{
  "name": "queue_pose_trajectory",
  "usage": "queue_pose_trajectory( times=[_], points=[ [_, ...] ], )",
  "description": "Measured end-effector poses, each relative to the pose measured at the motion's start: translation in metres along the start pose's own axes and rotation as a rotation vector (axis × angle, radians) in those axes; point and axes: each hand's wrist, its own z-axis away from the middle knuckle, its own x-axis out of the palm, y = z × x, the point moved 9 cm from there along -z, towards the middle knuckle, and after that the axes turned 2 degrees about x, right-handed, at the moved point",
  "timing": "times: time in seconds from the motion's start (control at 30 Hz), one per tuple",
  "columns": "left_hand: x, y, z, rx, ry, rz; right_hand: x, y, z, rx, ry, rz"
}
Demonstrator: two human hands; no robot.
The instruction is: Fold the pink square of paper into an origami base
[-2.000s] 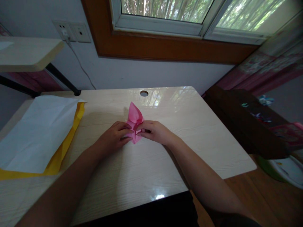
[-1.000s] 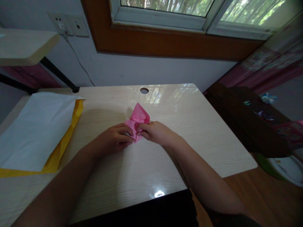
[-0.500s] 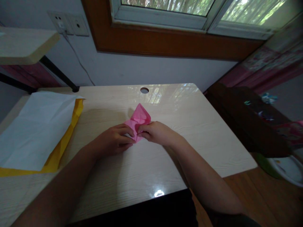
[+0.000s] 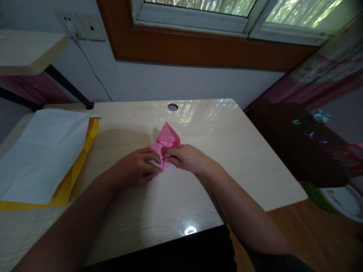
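Head view: 1 pink folded paper (image 4: 166, 140) lies on the light wood table (image 4: 232, 151), centre of frame, a bit above the middle. Its upper part is a raised, rounded flap pointing toward the top of the frame; the lower part is hidden under the fingers.

Left hand (image 4: 136, 167) comes in from lower left, palm down, fingers curled, thumb and fingertips pinching the paper's lower left edge. Right hand (image 4: 185, 158) comes in from lower right, fingers curled in, thumb and forefinger closed on the paper's lower right edge. The 2 hands' fingertips nearly meet at the paper's centre fold. Both hands rest low on the table.

Left of frame: 1 white sheet (image 4: 42, 155) lies on top of 1 yellow sheet (image 4: 75, 172), well apart from the hands; the yellow shows along the right and bottom edges of the white one.

Round cable hole (image 4: 172, 107) in the table, just above the pink paper near the far edge. Wall socket (image 4: 76, 25) in the upper left with a cable hanging down. Window frame (image 4: 198, 45) across the top. Dark wooden furniture (image 4: 292, 143) at right, beside the table.
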Motion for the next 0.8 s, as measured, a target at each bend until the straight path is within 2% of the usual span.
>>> queue_pose_trajectory(
  times=[0.43,0.8],
  points=[
    [0.0029,0.0004,0.0013,0.047,-0.011,0.001,0.0042,0.0024,-0.0032,0.031,0.001,0.059],
    [0.0019,-0.0002,0.0027,0.025,-0.014,0.028,0.0017,-0.0007,-0.0032,0.076,-0.001,0.072]
  ],
)
